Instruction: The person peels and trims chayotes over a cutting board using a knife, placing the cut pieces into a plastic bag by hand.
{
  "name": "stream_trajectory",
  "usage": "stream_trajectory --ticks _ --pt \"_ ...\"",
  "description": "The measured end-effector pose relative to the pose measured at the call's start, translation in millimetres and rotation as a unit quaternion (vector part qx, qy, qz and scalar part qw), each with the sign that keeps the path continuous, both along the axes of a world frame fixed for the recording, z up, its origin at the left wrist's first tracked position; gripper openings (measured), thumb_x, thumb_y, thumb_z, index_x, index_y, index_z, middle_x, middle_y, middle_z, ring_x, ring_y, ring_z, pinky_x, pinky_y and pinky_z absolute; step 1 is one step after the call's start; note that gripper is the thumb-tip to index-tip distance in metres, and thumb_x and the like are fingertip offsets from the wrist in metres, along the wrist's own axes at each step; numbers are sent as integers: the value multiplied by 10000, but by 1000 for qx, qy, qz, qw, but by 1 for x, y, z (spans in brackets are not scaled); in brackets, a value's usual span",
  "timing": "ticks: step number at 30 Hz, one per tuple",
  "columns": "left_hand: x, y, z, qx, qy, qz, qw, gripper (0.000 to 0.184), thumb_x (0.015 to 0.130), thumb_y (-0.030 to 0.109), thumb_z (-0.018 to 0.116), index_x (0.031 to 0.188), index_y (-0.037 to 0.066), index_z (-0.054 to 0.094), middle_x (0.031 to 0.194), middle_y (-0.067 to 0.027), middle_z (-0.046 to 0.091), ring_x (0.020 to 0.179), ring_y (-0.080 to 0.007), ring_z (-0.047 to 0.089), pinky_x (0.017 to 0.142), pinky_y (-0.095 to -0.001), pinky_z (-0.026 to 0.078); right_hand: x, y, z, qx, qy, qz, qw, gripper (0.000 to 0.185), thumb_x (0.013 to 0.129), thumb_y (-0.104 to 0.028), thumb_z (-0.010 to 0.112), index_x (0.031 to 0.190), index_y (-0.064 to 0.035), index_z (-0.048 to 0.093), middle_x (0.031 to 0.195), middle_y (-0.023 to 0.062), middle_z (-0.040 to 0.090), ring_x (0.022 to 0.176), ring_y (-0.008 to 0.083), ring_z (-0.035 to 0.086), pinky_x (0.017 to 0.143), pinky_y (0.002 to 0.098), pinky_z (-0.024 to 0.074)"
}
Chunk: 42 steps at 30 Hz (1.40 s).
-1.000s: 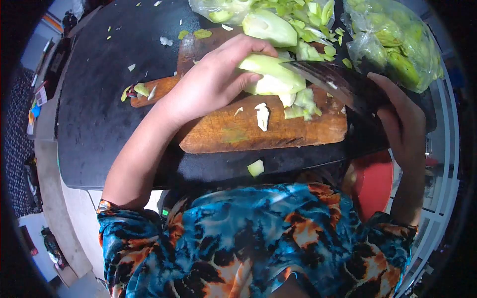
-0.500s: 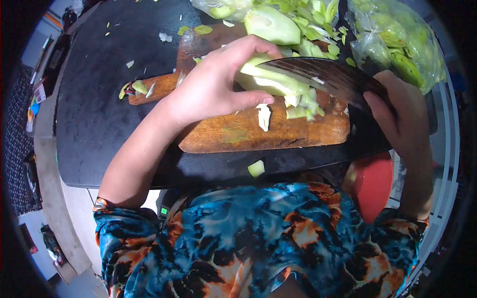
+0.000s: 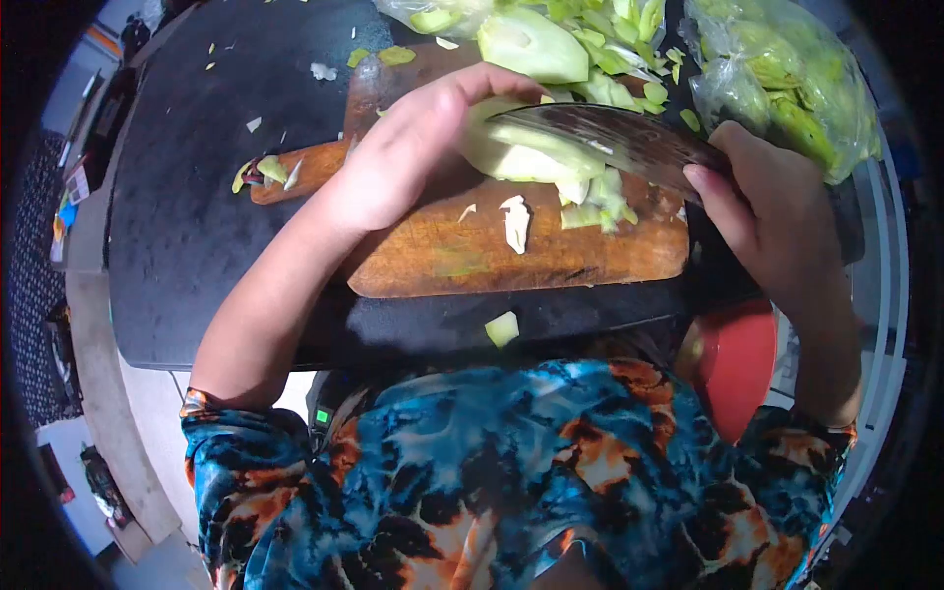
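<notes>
My left hand (image 3: 408,138) is curled around the left end of a peeled pale green fruit (image 3: 526,162), which lies on a wooden cutting board (image 3: 452,265). My right hand (image 3: 777,197) is closed on the grip end of a broad, dark-bladed knife (image 3: 629,138); the handle is hidden in it. The blade lies slanted across the top of the fruit, its tip close to my left fingers. Cut pale slices (image 3: 600,202) rest at the fruit's right end. Nearer me on the board is a whitish scrap (image 3: 516,224).
Behind the board lie another peeled fruit (image 3: 536,47) and a heap of green slices (image 3: 629,34). A clear plastic bag (image 3: 787,88) of green pieces stands at the back right. A loose chunk (image 3: 501,329) sits on the black table (image 3: 197,265). Below the edge is a red bowl (image 3: 733,364).
My right hand and the knife have shifted left across the fruit. My left hand has drawn slightly left, its thumb no longer stretched along the near side. A small scrap now shows on the board.
</notes>
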<state>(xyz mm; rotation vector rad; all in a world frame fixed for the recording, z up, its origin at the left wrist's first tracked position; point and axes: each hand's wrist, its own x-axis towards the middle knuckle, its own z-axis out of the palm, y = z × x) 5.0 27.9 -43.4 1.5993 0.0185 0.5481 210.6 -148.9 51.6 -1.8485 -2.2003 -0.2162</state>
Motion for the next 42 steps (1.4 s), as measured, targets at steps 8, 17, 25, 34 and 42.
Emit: stream_trajectory --ticks 8,17,25,34,42 --pt "2 -1 6 -105 43 3 994 842 907 626 88 1248 -42 469 1271 -164 492 1197 -249 448 1056 -350 277 -4 4 -3 21 -1 9 1000 207 815 -107 628 950 12 527 689 168 562 617 331 570 540 372 417" --pt "4 5 3 -50 35 11 998 899 896 631 34 1199 -61 521 1237 -176 522 1208 -258 438 1075 -333 240 -8 7 -5 8 28 11 1000 211 820 -109 623 959 15 523 696 178 567 633 342 576 546 381 422" --pt "2 -2 16 -45 58 21 997 958 865 675 15 1211 -72 505 1256 -191 504 1215 -265 435 1074 -347 249 -17 9 -12 6 53 7 999 191 819 -95 621 930 10 507 657 181 520 611 369 540 529 386 404" --pt "4 0 10 -22 44 -1 999 963 859 679 2 1230 -61 493 1278 -171 493 1226 -260 425 1076 -344 249 -24 -4 -26 42 84 26 995 210 802 -51 636 948 25 505 649 176 516 588 366 533 497 382 398" --pt "7 1 8 18 29 5 999 892 903 617 29 1217 -72 499 1270 -161 502 1223 -238 429 1060 -330 282 -30 -8 -24 24 99 -2 995 168 822 -59 615 909 21 496 643 189 503 587 364 527 493 392 385"
